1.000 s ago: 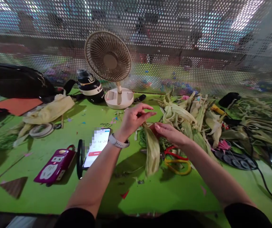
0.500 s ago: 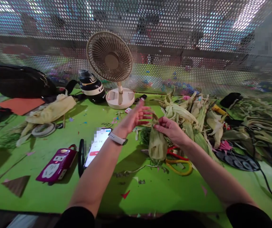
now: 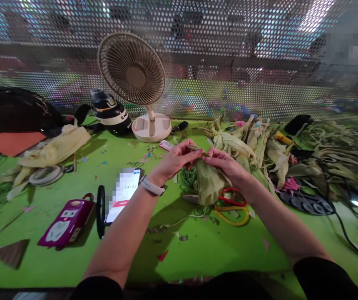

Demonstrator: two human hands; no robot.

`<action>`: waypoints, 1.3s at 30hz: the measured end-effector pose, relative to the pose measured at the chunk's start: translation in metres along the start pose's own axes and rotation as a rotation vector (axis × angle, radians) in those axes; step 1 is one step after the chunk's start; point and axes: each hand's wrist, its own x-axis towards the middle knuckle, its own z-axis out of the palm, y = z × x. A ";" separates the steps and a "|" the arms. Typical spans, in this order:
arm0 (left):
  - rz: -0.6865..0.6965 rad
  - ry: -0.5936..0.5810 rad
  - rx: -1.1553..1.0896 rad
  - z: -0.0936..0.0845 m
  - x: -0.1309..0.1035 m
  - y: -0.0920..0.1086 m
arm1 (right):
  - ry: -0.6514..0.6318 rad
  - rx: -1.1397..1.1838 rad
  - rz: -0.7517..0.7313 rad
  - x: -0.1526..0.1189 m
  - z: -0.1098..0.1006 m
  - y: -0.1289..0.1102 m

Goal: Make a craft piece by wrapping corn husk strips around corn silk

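A pale green corn husk (image 3: 210, 183) hangs from my two hands above the green table. My left hand (image 3: 182, 157) pinches its narrow upper end between thumb and fingers. Close beside it, my right hand (image 3: 224, 163) grips the same end from the other side. Below and behind the husk lie scissors with red and yellow handles (image 3: 233, 214), their blades partly covered by it. A bundle of green string (image 3: 187, 179) sits just left of the husk. To the right is a heap of loose corn husks (image 3: 235, 146).
A fan (image 3: 135, 77) and a black bottle (image 3: 112, 114) stand at the back. Left of my forearm are a lit phone (image 3: 124, 193) and a purple power strip (image 3: 66, 223). A tape roll (image 3: 46, 175) lies farther left. Cables (image 3: 343, 225) run along the right.
My left hand was open and apart from the husk; it has moved in and closed on its upper end. The husk has tilted and spread. The whole view has shifted slightly.
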 end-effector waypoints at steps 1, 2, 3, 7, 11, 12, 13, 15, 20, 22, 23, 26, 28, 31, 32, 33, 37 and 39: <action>-0.002 0.022 -0.043 0.000 0.001 -0.002 | -0.002 -0.037 -0.019 0.000 -0.001 0.001; -0.007 0.058 -0.085 0.001 0.003 -0.005 | -0.016 -0.090 -0.038 0.001 -0.001 0.002; -0.016 0.107 -0.117 0.001 0.006 -0.008 | -0.035 -0.158 -0.057 0.002 -0.001 0.004; -0.037 0.328 -0.061 0.006 0.014 -0.020 | -0.073 -0.409 -0.105 0.005 -0.003 0.009; 0.241 0.416 0.357 0.009 0.014 -0.023 | -0.080 -0.501 -0.146 0.006 -0.005 0.009; 0.303 0.429 0.464 0.010 0.013 -0.023 | -0.087 -0.529 -0.148 0.007 -0.006 0.009; 0.337 0.444 0.547 0.010 0.012 -0.023 | -0.108 -0.555 -0.139 0.007 -0.006 0.008; 0.346 0.475 0.641 0.010 0.011 -0.022 | -0.177 -0.577 -0.103 0.006 -0.007 0.007; 0.303 0.520 0.631 0.001 0.012 -0.020 | -0.224 -0.535 0.009 0.005 -0.007 0.002; 0.264 0.504 0.555 -0.004 0.013 -0.018 | -0.222 -0.522 0.048 0.005 -0.007 -0.001; 0.255 0.497 0.524 -0.006 0.013 -0.018 | -0.211 -0.512 0.054 0.004 -0.007 -0.002; 0.267 0.487 0.479 -0.006 0.013 -0.017 | -0.165 -0.490 0.031 0.003 -0.005 -0.004; 0.278 0.477 0.470 -0.004 0.013 -0.017 | -0.190 -0.492 0.004 0.002 -0.004 -0.004; 0.298 0.486 0.481 -0.002 0.013 -0.018 | -0.259 -0.524 -0.030 -0.001 -0.001 -0.002; 0.304 0.494 0.478 -0.002 0.013 -0.017 | -0.264 -0.533 -0.041 -0.002 -0.001 -0.002; 0.306 0.501 0.467 -0.002 0.013 -0.017 | -0.259 -0.541 -0.047 -0.002 -0.001 -0.002; 0.283 0.523 0.373 -0.003 0.011 -0.012 | -0.205 -0.562 -0.074 0.000 -0.003 -0.001; 0.221 0.464 0.299 -0.003 0.010 -0.012 | -0.124 -0.619 -0.124 0.002 -0.006 0.000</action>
